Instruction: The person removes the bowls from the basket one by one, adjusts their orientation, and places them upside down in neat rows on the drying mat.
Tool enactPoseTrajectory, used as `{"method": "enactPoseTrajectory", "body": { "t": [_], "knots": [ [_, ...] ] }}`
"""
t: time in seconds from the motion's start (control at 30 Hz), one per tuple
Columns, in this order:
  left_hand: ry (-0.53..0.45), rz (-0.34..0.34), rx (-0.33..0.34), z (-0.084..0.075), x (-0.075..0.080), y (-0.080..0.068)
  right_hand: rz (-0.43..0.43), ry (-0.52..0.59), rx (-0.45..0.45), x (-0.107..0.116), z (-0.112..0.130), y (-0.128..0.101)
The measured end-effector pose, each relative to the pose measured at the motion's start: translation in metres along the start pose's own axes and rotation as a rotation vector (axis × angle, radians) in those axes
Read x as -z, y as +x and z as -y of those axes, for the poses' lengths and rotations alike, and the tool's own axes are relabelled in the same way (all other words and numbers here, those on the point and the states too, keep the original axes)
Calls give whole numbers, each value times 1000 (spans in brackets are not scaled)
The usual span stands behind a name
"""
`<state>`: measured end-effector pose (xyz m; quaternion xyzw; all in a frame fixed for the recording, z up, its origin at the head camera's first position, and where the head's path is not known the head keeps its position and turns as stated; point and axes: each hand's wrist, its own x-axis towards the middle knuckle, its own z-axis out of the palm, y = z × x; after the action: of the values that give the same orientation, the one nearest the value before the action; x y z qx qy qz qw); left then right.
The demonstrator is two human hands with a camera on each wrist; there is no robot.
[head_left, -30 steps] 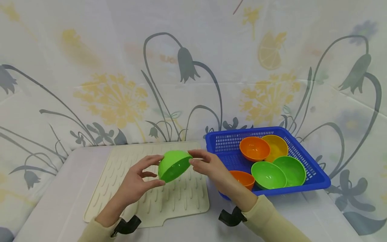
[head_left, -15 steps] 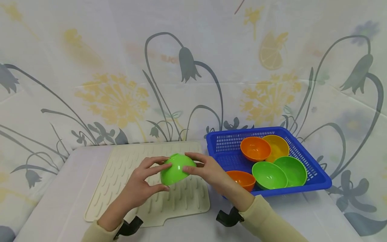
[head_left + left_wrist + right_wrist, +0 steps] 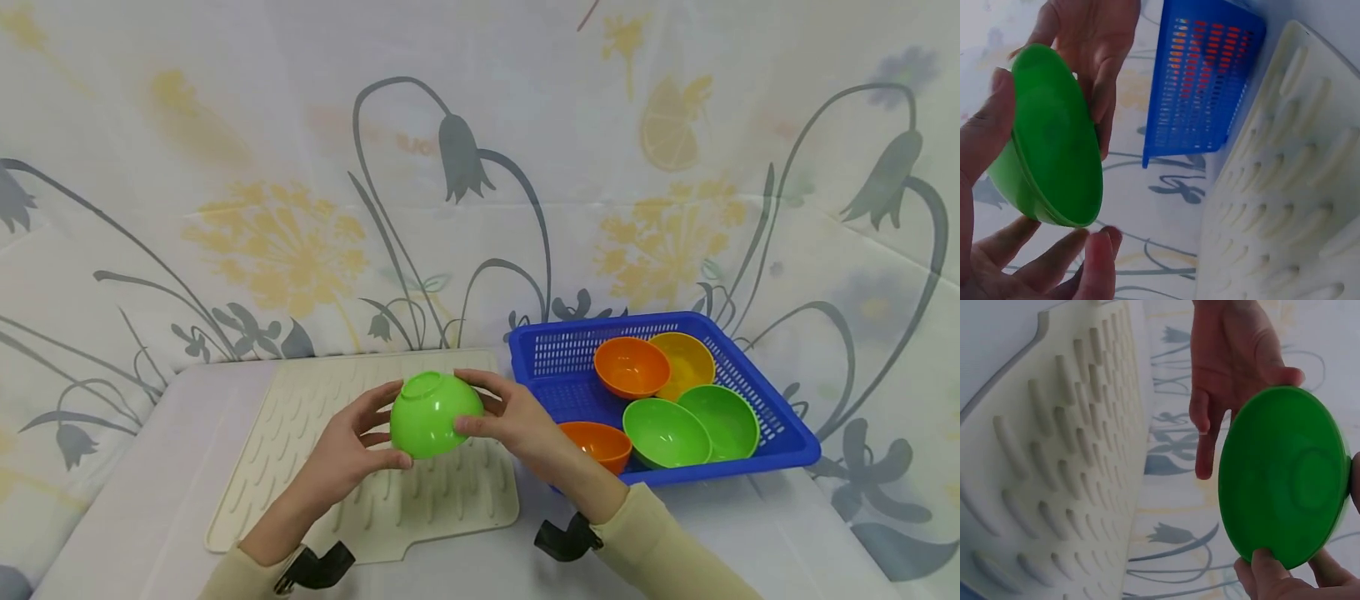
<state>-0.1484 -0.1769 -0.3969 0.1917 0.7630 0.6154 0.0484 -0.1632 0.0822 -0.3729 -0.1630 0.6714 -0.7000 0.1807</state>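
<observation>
A green plastic bowl [image 3: 433, 413] is held upside down in the air above the cream ridged drying mat [image 3: 360, 500]. My left hand [image 3: 354, 446] grips its left side, thumb under the rim and fingers on the wall. On the opposite side my right hand [image 3: 504, 417] grips the bowl with thumb and fingers. The left wrist view shows the bowl [image 3: 1047, 150] edge on between both hands. In the right wrist view the bowl's open mouth [image 3: 1282, 475] faces the mat [image 3: 1047, 462].
A blue perforated basket [image 3: 772, 454] stands right of the mat, holding two orange bowls [image 3: 632, 367], a yellow bowl [image 3: 688, 360] and two green bowls [image 3: 663, 432]. A flower-printed cloth covers the table and the wall behind.
Both hands have turned the green bowl over: a second ago its mouth faced down and toward me, and now its base points up. It stays over the mat.
</observation>
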Motion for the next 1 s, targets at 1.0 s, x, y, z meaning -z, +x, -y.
{"method": "enactPoseTrajectory", "body": {
  "t": [1.0],
  "knots": [
    [301,-228,285,34,33,7,-376,-53,-96,-76,-49,64]
  ]
}}
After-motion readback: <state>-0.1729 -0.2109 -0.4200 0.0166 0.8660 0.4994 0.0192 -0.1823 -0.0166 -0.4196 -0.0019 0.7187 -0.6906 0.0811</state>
